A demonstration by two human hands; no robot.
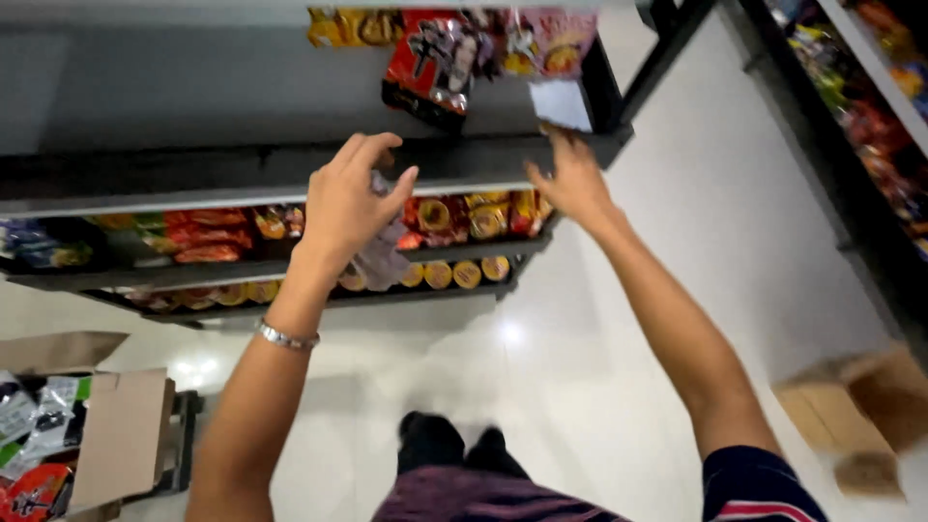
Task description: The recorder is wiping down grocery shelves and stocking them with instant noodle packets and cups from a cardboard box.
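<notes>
Two hands reach up to the top shelf [242, 174]. The left hand [350, 198] grips a grey cloth [382, 253] that hangs below the shelf's front edge; its wrist is bent back, arm nearly straight. The right hand [572, 179] lies with loose fingers on the front edge near the right corner, holding nothing. The red packet [430, 68] juts over the shelf there, so a careless swipe might knock it off.

packets [454, 58] on top shelf [193, 179] | carton [116, 440] left on floor [541, 367]
</notes>
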